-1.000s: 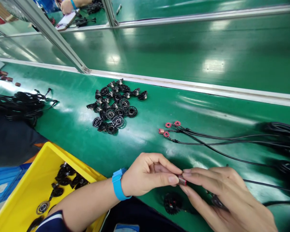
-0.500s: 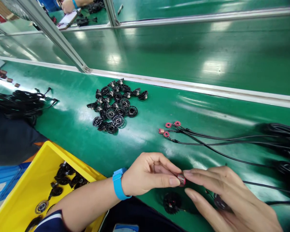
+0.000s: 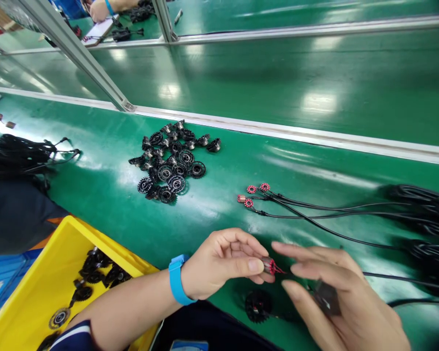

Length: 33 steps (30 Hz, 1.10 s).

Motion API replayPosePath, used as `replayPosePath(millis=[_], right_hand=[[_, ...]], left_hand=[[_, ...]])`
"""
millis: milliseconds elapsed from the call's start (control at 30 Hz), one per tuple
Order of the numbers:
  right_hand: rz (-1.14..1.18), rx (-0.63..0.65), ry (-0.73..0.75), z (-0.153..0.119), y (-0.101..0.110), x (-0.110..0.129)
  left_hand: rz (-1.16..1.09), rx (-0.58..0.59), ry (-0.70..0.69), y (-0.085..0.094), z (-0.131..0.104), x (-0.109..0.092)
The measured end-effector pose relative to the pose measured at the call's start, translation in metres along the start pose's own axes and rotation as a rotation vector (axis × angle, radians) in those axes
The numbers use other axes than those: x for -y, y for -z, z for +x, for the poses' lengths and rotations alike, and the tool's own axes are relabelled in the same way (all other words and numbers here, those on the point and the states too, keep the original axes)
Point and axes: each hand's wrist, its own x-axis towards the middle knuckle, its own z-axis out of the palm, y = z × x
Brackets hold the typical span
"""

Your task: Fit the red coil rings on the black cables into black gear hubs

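My left hand (image 3: 229, 261), with a blue band at its wrist, pinches a small motor stator (image 3: 268, 265) between thumb and fingers. The stator has a red end and thin red wires that stick out to the right. My right hand (image 3: 346, 292) is close by on the right. Its thumb and forefinger are apart and do not touch the stator, while a dark, blocky object (image 3: 327, 297) is tucked against the palm; its kind I cannot make out. Below the hands lies a black toothed wheel part (image 3: 258, 306) with some red inside.
Black toothed wheel hubs (image 3: 168, 170) lie heaped mid-table. Right of them, red-ended stators (image 3: 249, 203) sit on black cables (image 3: 314, 212) leading to coils. A yellow bin (image 3: 106, 243) with black parts stands lower left. Another cable pile (image 3: 22, 153) and a metal post (image 3: 84, 58) are at left.
The right hand has drawn back a little from the stator, its fingers now apart from it. The stator's red wires now show. The whole view has shifted slightly.
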Motion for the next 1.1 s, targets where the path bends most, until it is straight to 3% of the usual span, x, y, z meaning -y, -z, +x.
replayPosePath(millis=[133, 533, 667, 733, 800, 867, 933, 1033, 1100], right_hand=[[-0.111, 0.019, 0.014, -0.002, -0.004, -0.004], [-0.153, -0.020, 0.158, -0.002, 0.005, 0.003], [-0.119, -0.020, 0.124, -0.001, 0.002, 0.002], [-0.063, -0.002, 0.064, 0.000, 0.004, 0.000], [0.059, 0.004, -0.057, -0.001, 0.010, -0.003], [0.309, -0.044, -0.243, -0.003, 0.017, -0.007], [0.641, -0.148, -0.436, -0.004, 0.024, -0.013], [0.939, -0.280, -0.574, -0.003, 0.032, -0.021], [0.971, -0.299, -0.600, 0.000, 0.034, -0.026]], left_hand=[[0.036, -0.031, 0.024, -0.001, -0.001, -0.003], [0.052, -0.051, 0.035, -0.004, -0.003, -0.004], [0.190, -0.045, -0.042, -0.005, -0.004, -0.003], [0.370, -0.055, -0.154, -0.004, -0.006, -0.008], [0.706, -0.119, -0.354, 0.000, -0.008, -0.019], [1.169, -0.282, -0.608, 0.008, -0.012, -0.035], [1.603, -0.546, -0.786, 0.022, -0.017, -0.051], [2.034, -0.864, -0.746, 0.047, -0.024, -0.067], [2.189, -0.931, -0.658, 0.062, -0.026, -0.070]])
